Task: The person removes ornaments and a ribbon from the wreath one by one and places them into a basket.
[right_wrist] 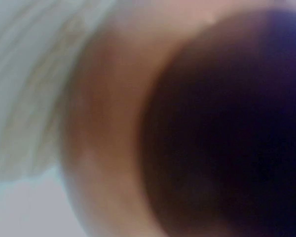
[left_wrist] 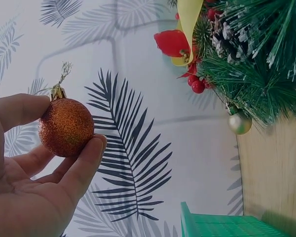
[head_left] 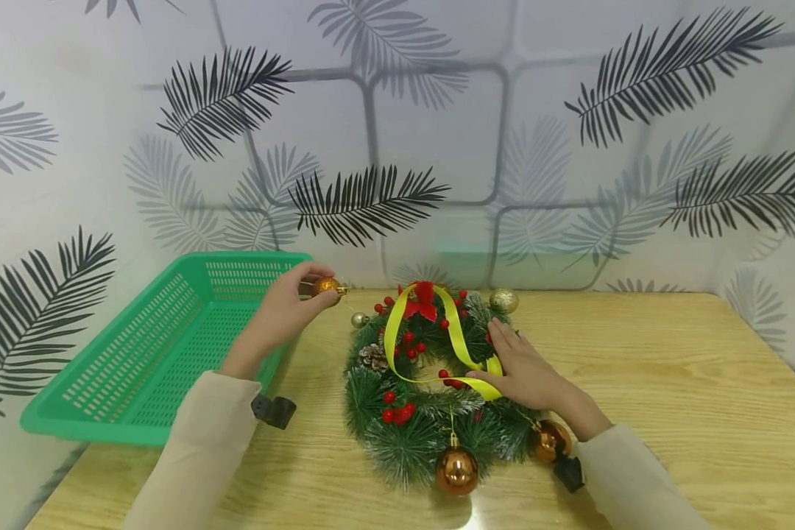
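Note:
A glittery orange Christmas ball (left_wrist: pixel 66 127) with a gold cap and thread loop is pinched between the thumb and fingers of my left hand (head_left: pixel 290 308). That hand is raised near the right rim of the green basket. My right hand (head_left: pixel 526 372) rests with extended fingers on the right side of the green Christmas wreath (head_left: pixel 404 445). Its thumb lies against the yellow ribbon (head_left: pixel 459 338) looped over the wreath. A shiny copper ball (head_left: pixel 550 440) hangs beneath the right wrist; a blurred, dark round surface (right_wrist: pixel 212 128) fills most of the right wrist view.
The green plastic basket (head_left: pixel 152 434) stands on the left of the wooden table (head_left: pixel 676 383). Another copper ball (head_left: pixel 457 471) lies at the wreath's front, with a gold ball (head_left: pixel 503 299) and a small pale ball (head_left: pixel 360 319) at its back. A leaf-patterned wall covering (head_left: pixel 430 147) rises behind.

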Action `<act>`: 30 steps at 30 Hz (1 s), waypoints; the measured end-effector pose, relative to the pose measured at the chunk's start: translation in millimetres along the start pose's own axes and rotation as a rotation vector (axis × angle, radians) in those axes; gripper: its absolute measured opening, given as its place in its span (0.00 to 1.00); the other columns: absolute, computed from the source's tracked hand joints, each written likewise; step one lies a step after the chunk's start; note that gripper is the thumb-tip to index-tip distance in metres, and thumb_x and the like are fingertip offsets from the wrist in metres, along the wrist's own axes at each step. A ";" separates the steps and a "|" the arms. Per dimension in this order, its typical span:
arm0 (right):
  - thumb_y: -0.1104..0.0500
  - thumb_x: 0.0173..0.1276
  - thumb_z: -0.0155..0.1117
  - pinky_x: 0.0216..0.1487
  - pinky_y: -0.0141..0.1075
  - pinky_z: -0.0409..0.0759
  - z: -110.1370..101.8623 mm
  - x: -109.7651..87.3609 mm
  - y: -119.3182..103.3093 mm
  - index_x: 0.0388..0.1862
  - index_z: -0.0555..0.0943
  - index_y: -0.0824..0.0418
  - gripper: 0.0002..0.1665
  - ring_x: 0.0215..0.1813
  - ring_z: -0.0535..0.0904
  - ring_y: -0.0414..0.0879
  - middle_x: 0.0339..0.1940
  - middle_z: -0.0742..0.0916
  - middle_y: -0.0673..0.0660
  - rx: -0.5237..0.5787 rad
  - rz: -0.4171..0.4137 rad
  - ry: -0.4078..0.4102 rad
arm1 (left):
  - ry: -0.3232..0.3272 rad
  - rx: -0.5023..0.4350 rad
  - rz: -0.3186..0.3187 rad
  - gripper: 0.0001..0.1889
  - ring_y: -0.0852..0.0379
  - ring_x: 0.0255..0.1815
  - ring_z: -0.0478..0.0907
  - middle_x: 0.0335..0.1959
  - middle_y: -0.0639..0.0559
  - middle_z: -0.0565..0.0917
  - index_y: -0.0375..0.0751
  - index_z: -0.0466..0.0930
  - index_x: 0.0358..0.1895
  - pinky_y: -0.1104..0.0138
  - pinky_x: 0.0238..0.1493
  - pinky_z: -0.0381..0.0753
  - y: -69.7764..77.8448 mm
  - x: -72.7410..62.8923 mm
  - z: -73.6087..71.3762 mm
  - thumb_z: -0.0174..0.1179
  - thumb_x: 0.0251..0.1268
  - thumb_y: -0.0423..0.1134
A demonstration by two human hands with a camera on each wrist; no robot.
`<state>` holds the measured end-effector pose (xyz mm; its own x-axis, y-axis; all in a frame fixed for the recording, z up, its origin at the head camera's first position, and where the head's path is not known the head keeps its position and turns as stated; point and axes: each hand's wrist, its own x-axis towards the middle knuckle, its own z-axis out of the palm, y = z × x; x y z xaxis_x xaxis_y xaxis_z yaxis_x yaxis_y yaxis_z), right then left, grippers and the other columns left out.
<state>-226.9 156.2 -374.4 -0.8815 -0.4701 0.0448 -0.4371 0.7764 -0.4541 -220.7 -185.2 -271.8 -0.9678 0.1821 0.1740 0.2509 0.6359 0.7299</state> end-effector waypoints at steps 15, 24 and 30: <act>0.38 0.69 0.53 0.73 0.61 0.43 0.9 0.7 1.1 0.75 0.44 0.74 0.55 0.76 0.44 0.67 0.76 0.50 0.72 0.001 0.006 -0.004 | 0.014 0.048 -0.049 0.20 0.40 0.62 0.70 0.60 0.37 0.71 0.39 0.68 0.62 0.47 0.54 0.75 -23.7 -12.0 -28.8 0.52 0.71 0.43; 0.37 0.69 0.53 0.74 0.61 0.42 1.0 0.4 0.2 0.75 0.43 0.74 0.55 0.76 0.43 0.67 0.76 0.50 0.72 0.005 0.007 -0.009 | 0.042 0.072 -0.078 0.21 0.39 0.61 0.70 0.59 0.35 0.72 0.35 0.68 0.61 0.48 0.52 0.77 -36.9 -17.1 -42.6 0.51 0.71 0.42; 0.37 0.69 0.52 0.73 0.62 0.42 0.8 0.5 1.5 0.75 0.43 0.74 0.55 0.76 0.43 0.68 0.76 0.50 0.72 0.002 0.005 -0.008 | 0.052 0.080 -0.089 0.22 0.38 0.62 0.68 0.61 0.34 0.70 0.36 0.68 0.62 0.46 0.54 0.75 -34.4 -22.2 -54.4 0.50 0.71 0.45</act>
<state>-227.9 156.8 -375.7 -0.8824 -0.4692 0.0355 -0.4319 0.7779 -0.4565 -209.0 -251.9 -264.8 -0.9856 0.0844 0.1467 0.1630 0.7057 0.6895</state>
